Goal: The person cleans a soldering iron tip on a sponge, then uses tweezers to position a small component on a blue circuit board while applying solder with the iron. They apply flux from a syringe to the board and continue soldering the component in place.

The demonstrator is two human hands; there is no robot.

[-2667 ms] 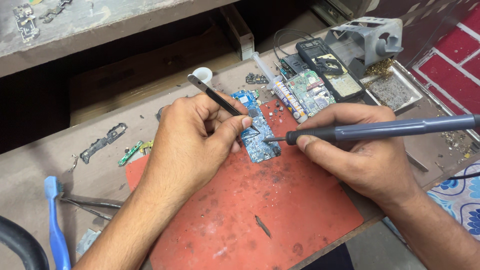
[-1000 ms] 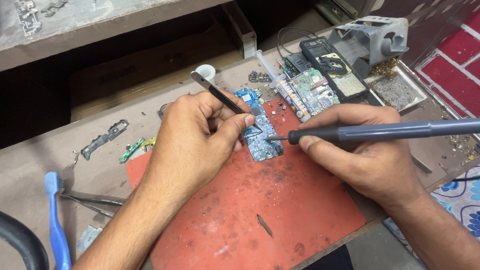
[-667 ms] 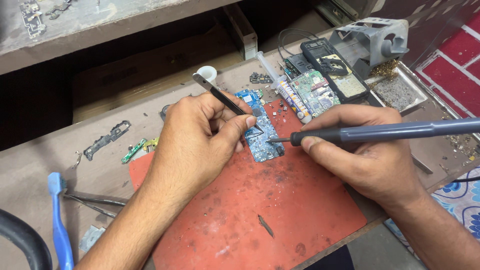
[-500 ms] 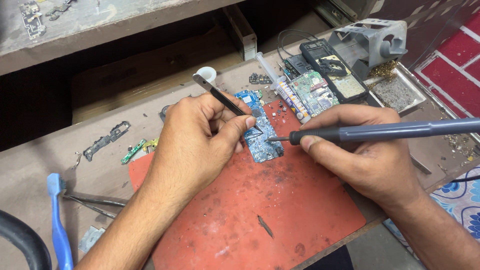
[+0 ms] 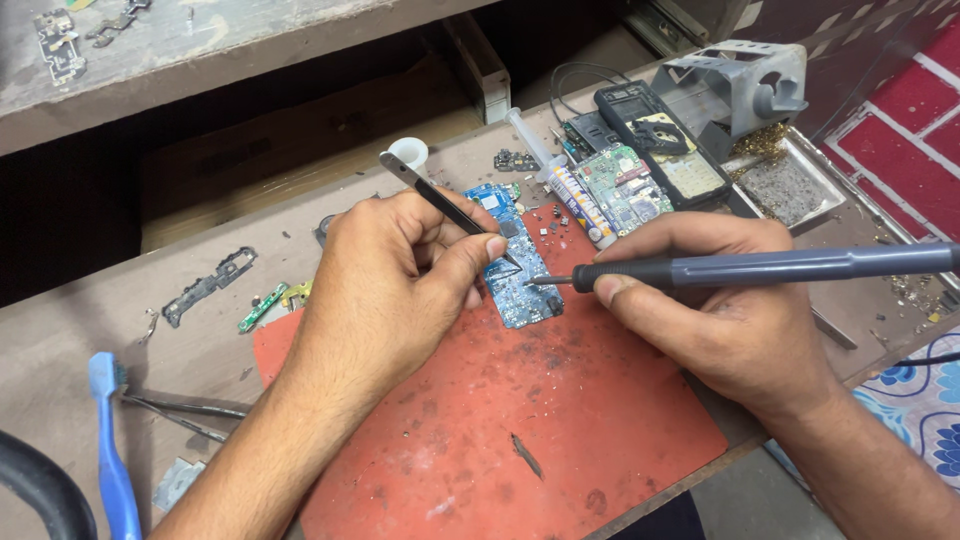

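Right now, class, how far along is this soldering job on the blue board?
Done: the blue circuit board lies bare on the red mat, with other boards set aside near the syringe. In hand: the left hand holds tweezers on the board, and the right hand holds the soldering iron, its tip at the board. Left: neither tool is set down; the joint is too small to judge.

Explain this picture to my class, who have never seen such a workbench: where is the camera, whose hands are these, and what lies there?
The camera sits on the person's head and looks down at their own two bare hands. The left hand pinches black tweezers; the right hand holds a grey soldering iron like a pen. Both tips meet on a small blue circuit board lying on a red mat. Around it: a green circuit board, a syringe, a metal tray and a blue toothbrush.
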